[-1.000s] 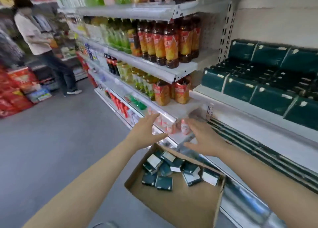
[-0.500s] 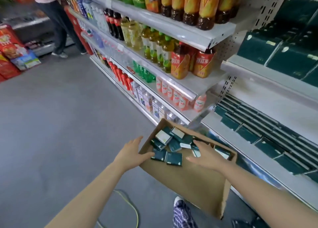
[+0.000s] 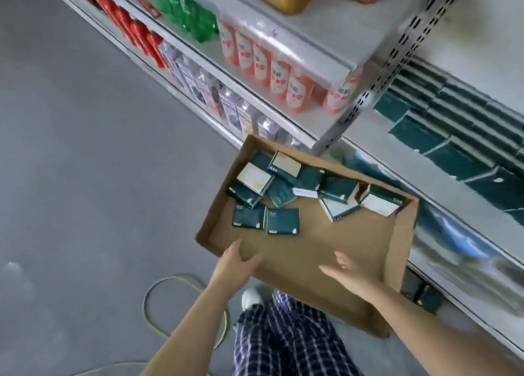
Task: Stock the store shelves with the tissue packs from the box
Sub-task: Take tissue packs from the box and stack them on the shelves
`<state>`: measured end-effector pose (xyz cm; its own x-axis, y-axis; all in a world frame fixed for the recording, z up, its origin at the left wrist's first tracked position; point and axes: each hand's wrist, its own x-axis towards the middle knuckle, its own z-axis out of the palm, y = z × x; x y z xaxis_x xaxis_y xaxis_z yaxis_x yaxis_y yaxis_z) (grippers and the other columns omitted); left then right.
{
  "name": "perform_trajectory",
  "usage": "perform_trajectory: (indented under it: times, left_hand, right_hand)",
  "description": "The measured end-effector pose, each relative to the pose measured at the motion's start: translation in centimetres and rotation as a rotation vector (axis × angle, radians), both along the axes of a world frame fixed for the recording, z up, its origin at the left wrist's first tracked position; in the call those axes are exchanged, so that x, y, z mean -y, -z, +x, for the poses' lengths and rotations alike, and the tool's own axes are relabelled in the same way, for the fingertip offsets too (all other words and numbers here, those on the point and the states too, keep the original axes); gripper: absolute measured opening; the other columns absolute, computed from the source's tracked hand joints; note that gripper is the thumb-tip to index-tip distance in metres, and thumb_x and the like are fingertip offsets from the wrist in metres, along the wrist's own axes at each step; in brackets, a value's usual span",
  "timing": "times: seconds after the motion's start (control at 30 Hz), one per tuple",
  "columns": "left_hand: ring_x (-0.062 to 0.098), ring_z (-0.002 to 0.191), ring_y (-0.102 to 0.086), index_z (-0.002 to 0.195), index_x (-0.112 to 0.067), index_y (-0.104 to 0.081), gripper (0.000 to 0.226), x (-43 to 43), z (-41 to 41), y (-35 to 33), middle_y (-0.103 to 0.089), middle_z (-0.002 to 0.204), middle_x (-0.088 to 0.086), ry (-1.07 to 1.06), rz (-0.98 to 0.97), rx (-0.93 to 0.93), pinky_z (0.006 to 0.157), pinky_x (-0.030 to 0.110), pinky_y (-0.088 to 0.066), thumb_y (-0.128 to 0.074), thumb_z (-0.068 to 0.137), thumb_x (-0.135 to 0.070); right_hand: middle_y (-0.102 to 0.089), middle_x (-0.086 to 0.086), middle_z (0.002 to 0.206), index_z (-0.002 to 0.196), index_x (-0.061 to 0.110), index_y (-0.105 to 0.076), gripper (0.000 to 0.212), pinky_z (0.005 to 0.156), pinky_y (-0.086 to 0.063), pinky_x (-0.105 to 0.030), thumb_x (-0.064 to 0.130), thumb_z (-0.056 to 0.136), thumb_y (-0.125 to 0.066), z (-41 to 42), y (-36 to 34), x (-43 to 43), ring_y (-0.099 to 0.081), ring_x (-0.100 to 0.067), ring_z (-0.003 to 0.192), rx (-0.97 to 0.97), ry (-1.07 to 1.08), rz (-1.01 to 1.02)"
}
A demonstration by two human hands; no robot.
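A shallow cardboard box lies on the floor by the shelving. Several dark green tissue packs are scattered in its far half, some turned white side up. My left hand hovers at the box's near left rim, fingers relaxed and holding nothing. My right hand is spread open above the bare near part of the box floor, empty too. Rows of the same green packs lie flat on the low shelf to the right.
White shelves on the left hold drink bottles and cartons. A perforated upright divides the two bays. A yellow hose loop lies on the grey floor near my feet and checked trousers.
My view has tilted down from the shelves to the box. Both hands have come down from shelf height to just above the box's near end, still empty.
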<state>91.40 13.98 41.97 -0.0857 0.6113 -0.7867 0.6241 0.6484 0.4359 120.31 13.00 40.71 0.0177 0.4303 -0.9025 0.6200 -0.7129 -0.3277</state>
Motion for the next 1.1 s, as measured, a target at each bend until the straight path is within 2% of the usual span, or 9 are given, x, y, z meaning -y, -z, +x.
perform_trajectory:
  times: [0.33, 0.47, 0.53, 0.6, 0.67, 0.77, 0.83, 0.97, 1.1]
  left_hand:
    - [0.022, 0.131, -0.052, 0.155, -0.016, -0.035, 0.090, -8.6, 2.1, 16.4, -0.051, 0.149, 0.002, 0.135, 0.005, 0.006, 0.097, 0.030, -0.042, -0.069, 0.085, -0.061]
    - [0.015, 0.115, -0.060, 0.150, -0.017, -0.042, 0.074, -8.4, 3.4, 20.2, -0.058, 0.133, -0.003, 0.018, -0.064, 0.145, 0.091, 0.028, -0.049, -0.074, 0.089, -0.044]
    - [0.008, 0.095, -0.065, 0.145, -0.013, -0.045, 0.063, -8.1, 4.0, 20.9, -0.064, 0.120, -0.005, -0.055, -0.121, 0.202, 0.071, 0.015, -0.050, -0.074, 0.091, -0.030]
    - [0.004, 0.087, -0.067, 0.139, -0.007, -0.051, 0.051, -8.1, 4.4, 21.7, -0.069, 0.118, 0.002, -0.057, -0.170, 0.266, 0.055, 0.005, -0.044, -0.073, 0.093, -0.014]
    - [-0.005, 0.081, -0.069, 0.133, -0.007, -0.055, 0.043, -8.0, 4.6, 22.0, -0.070, 0.109, -0.002, -0.065, -0.217, 0.318, 0.052, 0.003, -0.044, -0.071, 0.093, -0.007]
    - [-0.013, 0.057, -0.062, 0.118, -0.014, -0.063, 0.025, -8.1, 4.5, 22.2, -0.066, 0.090, -0.013, -0.066, -0.251, 0.336, 0.049, 0.004, -0.042, -0.071, 0.094, -0.013]
    - [-0.008, 0.054, -0.060, 0.120, -0.015, -0.066, 0.025, -8.0, 4.6, 21.4, -0.063, 0.078, -0.017, -0.051, -0.273, 0.344, 0.051, 0.006, -0.042, -0.069, 0.096, -0.019]
    - [0.010, 0.092, -0.062, 0.136, -0.015, -0.054, 0.047, -8.0, 4.9, 18.2, -0.066, 0.107, 0.000, -0.078, -0.303, 0.330, 0.082, 0.025, -0.050, -0.070, 0.095, -0.030]
    - [0.019, 0.099, -0.062, 0.117, -0.020, -0.064, 0.030, -8.6, 4.7, 13.9, -0.068, 0.113, 0.012, -0.041, -0.356, 0.346, 0.087, 0.032, -0.052, -0.071, 0.093, -0.038]
  right_hand:
    - [-0.037, 0.001, 0.158, 0.155, 0.020, -0.030, 0.084, 0.104, -0.035, -0.032, 0.057, 0.088, -0.064, -4.2, 14.6, -7.7, -0.043, -0.019, 0.139, 0.022, 0.104, 0.156]
    - [-0.042, -0.001, 0.154, 0.154, 0.017, -0.030, 0.086, 0.099, -0.035, -0.029, 0.057, 0.086, -0.065, -4.9, 19.0, -7.8, -0.046, -0.019, 0.136, 0.018, 0.171, 0.114]
    - [-0.045, -0.003, 0.151, 0.153, 0.015, -0.032, 0.087, 0.096, -0.035, -0.028, 0.056, 0.086, -0.066, -5.1, 20.3, -7.5, -0.048, -0.019, 0.133, 0.017, 0.220, 0.105]
    - [-0.059, 0.008, 0.129, 0.146, 0.015, -0.042, 0.075, 0.088, -0.039, -0.023, 0.053, 0.086, -0.068, -5.2, 21.1, -7.2, -0.058, -0.010, 0.114, 0.020, 0.279, 0.113]
    - [-0.061, 0.020, 0.098, 0.121, 0.024, -0.058, 0.044, 0.074, -0.042, -0.020, 0.049, 0.086, -0.069, -5.3, 21.6, -6.9, -0.059, -0.001, 0.091, 0.012, 0.321, 0.129]
    - [-0.070, 0.010, 0.094, 0.095, 0.033, -0.065, 0.017, 0.079, -0.051, -0.028, 0.048, 0.088, -0.067, -5.1, 21.6, -6.8, -0.066, -0.013, 0.095, -0.037, 0.350, 0.149]
    - [-0.070, 0.007, 0.097, 0.094, 0.034, -0.066, 0.017, 0.089, -0.051, -0.032, 0.050, 0.091, -0.064, -4.9, 20.8, -6.8, -0.067, -0.014, 0.096, -0.081, 0.389, 0.146]
    - [-0.066, 0.003, 0.110, 0.106, 0.027, -0.061, 0.022, 0.097, -0.052, -0.036, 0.041, 0.091, -0.070, -4.5, 18.0, -7.1, -0.067, -0.019, 0.099, -0.206, 0.640, 0.078]
    - [-0.070, 0.006, 0.113, 0.110, 0.038, -0.061, 0.031, 0.097, -0.052, -0.040, 0.018, 0.089, -0.074, -3.3, 13.8, -8.2, -0.070, -0.020, 0.098, -0.338, 0.672, 0.096]
